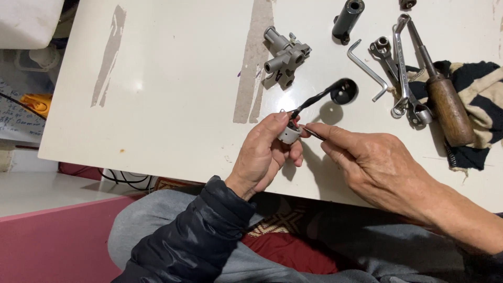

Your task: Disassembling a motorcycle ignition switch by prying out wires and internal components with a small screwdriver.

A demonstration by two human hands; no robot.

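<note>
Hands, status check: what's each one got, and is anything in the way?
Left hand holds small grey metal part. Right hand pinches thin tool against it. Black-handled piece sticks up behind. Nothing blocking.

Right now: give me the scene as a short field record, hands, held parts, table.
left hand: pinches small silver cylindrical part
right hand: holds thin metal tool against that part
lead: black twisted wire runs to black round part
table: white, worn streaks
nearby: grey metal assembly, hex key, wrenches, wooden-handled tool, cloth

paper sheet (18, 118) — far left edge, below table level | pale, handwritten | orange object (36, 102) lying on it
</note>
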